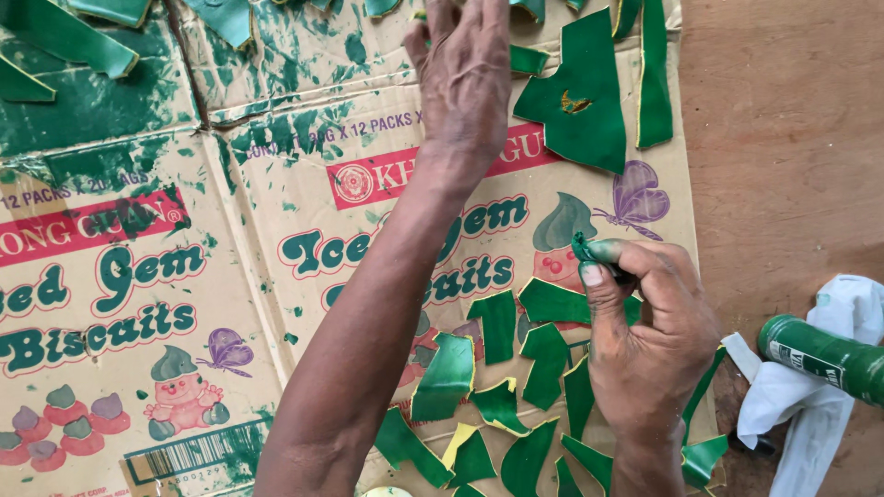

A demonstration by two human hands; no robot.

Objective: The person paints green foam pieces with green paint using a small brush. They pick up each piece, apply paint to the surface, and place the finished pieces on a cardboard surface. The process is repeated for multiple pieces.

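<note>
A flattened cardboard box [230,304], printed with cartoon figures and smeared with green paint, covers most of the view and lies on a brown wooden surface [792,138] that shows along the right side. Many green-painted leather-like cut pieces lie on the cardboard: a big irregular green piece [585,92] with a small hole in it sits near the top right, a long narrow green strip [654,74] just beside it, and more pieces line the top left edge. A cluster of smaller green scraps [502,387], some with yellowish edges, spreads over the lower middle of the cardboard, between the two forearms and under the right wrist. The left hand [465,74] reaches far up the cardboard with its back to the camera, fingers extended toward the pieces at the top edge; their tips leave the picture, so whether they hold anything cannot be told. The right hand [645,322] hovers over the scrap cluster, its fingers curled and stained green, thumb and forefinger pinching a small green wad [582,247] that looks like a paint-soaked dauber. At the right edge a green-smeared bottle [820,354] lies on its side on a crumpled white cloth or bag [810,414], well apart from the left hand and near the right one.
</note>
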